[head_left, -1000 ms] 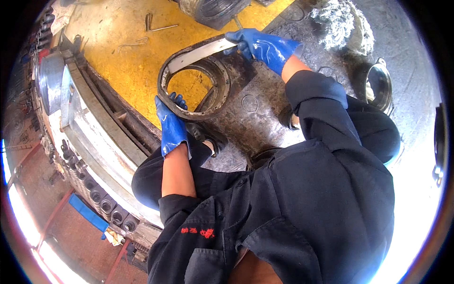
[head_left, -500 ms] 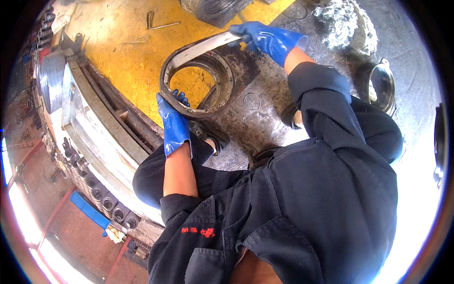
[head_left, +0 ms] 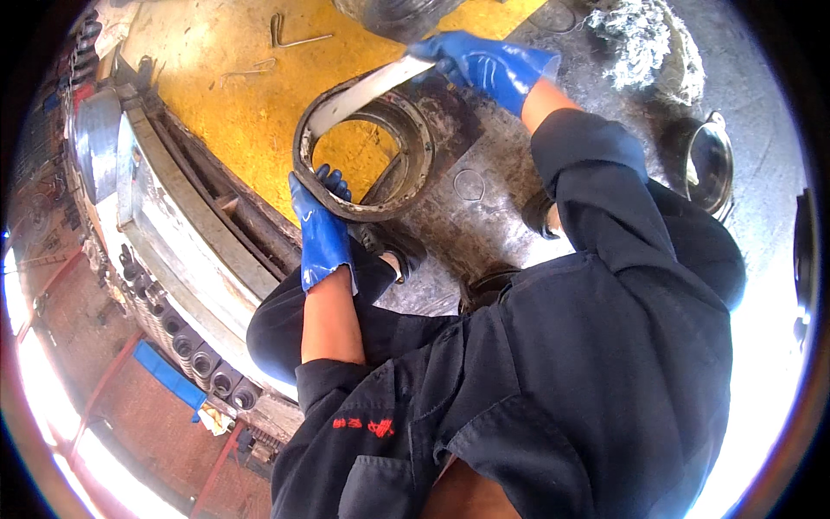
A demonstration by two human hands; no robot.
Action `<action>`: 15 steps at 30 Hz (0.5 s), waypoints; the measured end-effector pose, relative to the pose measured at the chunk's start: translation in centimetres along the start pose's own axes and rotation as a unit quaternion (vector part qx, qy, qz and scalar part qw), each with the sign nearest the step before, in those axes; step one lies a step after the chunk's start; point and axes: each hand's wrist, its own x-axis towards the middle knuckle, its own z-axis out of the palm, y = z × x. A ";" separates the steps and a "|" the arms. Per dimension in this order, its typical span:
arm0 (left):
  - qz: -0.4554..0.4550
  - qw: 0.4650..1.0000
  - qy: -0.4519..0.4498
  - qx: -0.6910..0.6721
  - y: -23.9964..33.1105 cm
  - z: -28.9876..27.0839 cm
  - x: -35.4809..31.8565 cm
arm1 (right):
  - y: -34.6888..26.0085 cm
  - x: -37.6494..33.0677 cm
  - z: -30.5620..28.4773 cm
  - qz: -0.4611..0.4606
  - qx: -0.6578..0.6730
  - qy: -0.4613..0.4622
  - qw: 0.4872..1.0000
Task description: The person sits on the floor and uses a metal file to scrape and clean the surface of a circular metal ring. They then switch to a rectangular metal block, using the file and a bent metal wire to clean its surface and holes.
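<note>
With handling apparently midway and finished portions unclear, a left hand [head_left: 321, 221] grips a grimy metal ring [head_left: 418, 157] while the right hand [head_left: 475, 65] clasps a pale strip [head_left: 367, 92] reaching inside.

Dark jacket [head_left: 596, 346] with rolled cuffs [head_left: 588, 143], red chest embroidery [head_left: 379, 428]; dark trousers [head_left: 281, 333]; glossy blue glove [head_left: 326, 255] on each hand [head_left: 316, 208].

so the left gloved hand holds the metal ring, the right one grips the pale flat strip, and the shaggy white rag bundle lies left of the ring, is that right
One slip: the head view shows the shaggy white rag bundle right of the metal ring. The left hand does hold the ring, the right hand the pale flat strip.
</note>
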 end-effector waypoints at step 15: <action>0.012 1.000 0.007 0.014 0.2 0.7 -0.7 | -0.2 0.5 1.6 0.005 -0.084 0.023 0.996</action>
